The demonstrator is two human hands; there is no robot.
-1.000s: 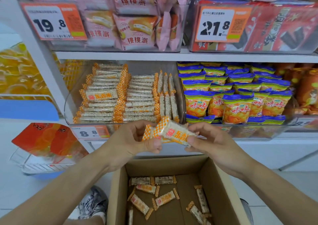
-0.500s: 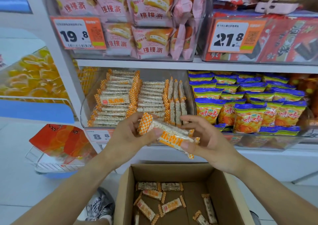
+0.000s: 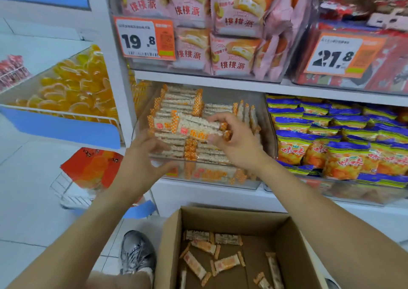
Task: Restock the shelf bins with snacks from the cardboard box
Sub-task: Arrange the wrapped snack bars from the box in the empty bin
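My right hand (image 3: 236, 143) pinches a small stack of white snack bars with orange checkered ends (image 3: 198, 127) by their right end. It holds them level just above the rows of the same bars in the clear shelf bin (image 3: 268, 147). My left hand (image 3: 143, 163) is at the bin's front left rim with fingers loosely spread, and it holds no pack. Below, the open cardboard box (image 3: 172, 244) has several loose bars (image 3: 227, 263) scattered on its bottom.
Blue-and-yellow chip bags (image 3: 331, 147) fill the bin to the right. Pink pie packs (image 3: 234, 37) and price tags sit on the shelf above. A rack of orange jelly sweets (image 3: 72, 90) and a wire basket (image 3: 66, 191) stand left. A grey shoe (image 3: 136, 253) is beside the box.
Both hands have moved up and forward from above the box to the bin. My left hand has let go of the bars, which my right hand alone now holds over the stacked rows.
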